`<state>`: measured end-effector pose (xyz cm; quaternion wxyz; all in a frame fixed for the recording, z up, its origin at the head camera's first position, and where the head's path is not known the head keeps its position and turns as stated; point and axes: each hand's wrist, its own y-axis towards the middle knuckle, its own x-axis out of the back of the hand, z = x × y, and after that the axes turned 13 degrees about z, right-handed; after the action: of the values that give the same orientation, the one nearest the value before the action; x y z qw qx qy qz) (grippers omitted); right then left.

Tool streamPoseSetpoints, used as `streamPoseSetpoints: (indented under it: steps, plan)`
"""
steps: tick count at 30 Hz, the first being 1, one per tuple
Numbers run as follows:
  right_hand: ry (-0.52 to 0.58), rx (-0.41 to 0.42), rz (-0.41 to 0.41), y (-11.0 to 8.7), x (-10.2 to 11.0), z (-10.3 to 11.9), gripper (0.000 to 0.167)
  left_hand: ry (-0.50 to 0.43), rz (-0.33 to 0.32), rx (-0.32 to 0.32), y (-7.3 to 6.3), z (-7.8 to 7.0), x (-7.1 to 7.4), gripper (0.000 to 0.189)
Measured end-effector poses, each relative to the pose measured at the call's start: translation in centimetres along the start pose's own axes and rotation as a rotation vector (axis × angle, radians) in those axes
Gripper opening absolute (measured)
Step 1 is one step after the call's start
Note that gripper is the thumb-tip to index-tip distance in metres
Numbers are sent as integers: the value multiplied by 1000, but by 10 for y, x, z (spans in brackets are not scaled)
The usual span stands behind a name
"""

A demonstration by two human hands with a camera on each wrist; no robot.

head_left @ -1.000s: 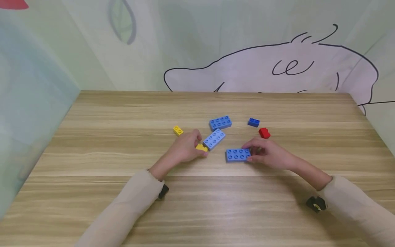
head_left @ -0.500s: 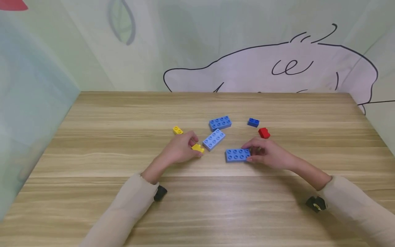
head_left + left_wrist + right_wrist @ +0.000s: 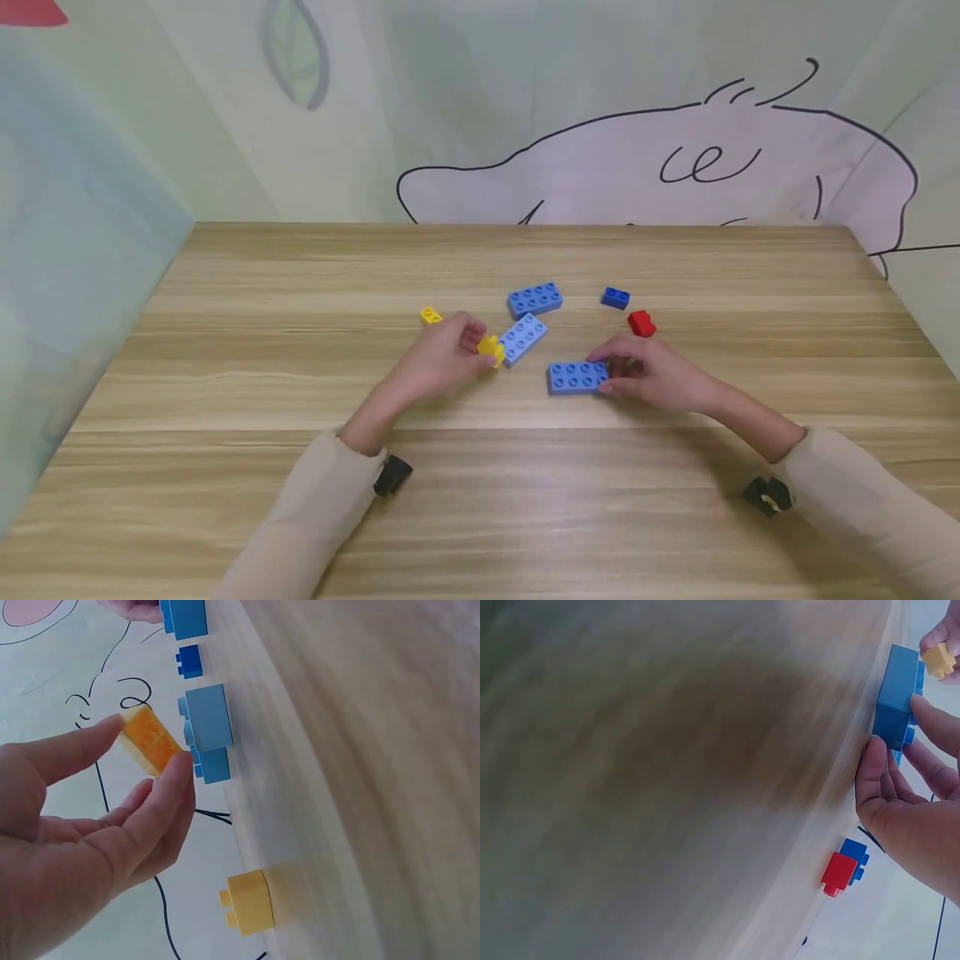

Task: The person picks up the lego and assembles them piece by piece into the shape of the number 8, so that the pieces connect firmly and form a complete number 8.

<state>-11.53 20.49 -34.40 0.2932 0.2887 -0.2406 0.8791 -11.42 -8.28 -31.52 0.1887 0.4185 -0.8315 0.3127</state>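
My left hand (image 3: 442,358) pinches a small yellow toy brick (image 3: 491,351) between thumb and fingertips. The brick is tilted and raised off the table, and its hollow underside faces the left wrist camera. In the head view it overlaps the lower left end of a light blue eight-stud brick (image 3: 525,337). To the right, my right hand (image 3: 663,375) grips the right end of a blue eight-stud brick (image 3: 573,377) lying studs up on the table, thumb on the near side and fingers on the far side. Its hold shows also in the right wrist view, on the blue brick (image 3: 895,697).
Behind the light blue brick lies another blue brick (image 3: 536,298). A small dark blue brick (image 3: 616,297) and a red brick (image 3: 642,323) lie beyond my right hand. Partly hidden behind my left hand is a second yellow brick (image 3: 430,315). A printed backdrop borders the wooden table (image 3: 525,500).
My left hand first drew the yellow brick left, away from the light blue brick, then turned it from lying flat to tilted up. My right hand has stayed on its blue brick.
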Motion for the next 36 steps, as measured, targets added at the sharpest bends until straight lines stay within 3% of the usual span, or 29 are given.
streamPoseSetpoints:
  steps: [10, 20, 28, 36]
  plan:
    - [7, -3, 10, -1, 0, 0, 34, -87, -45, -63, 3, -3, -7, 39]
    - [14, -12, 12, -1, 1, 0, 34, -104, 19, -160, 9, -4, -10, 41]
    - [13, -18, 14, -1, 1, 0, 34, -73, 41, -159, 15, -12, -16, 40]
    - [5, -13, 16, 0, 1, -1, 34, -47, 106, -149, 21, -23, -24, 42]
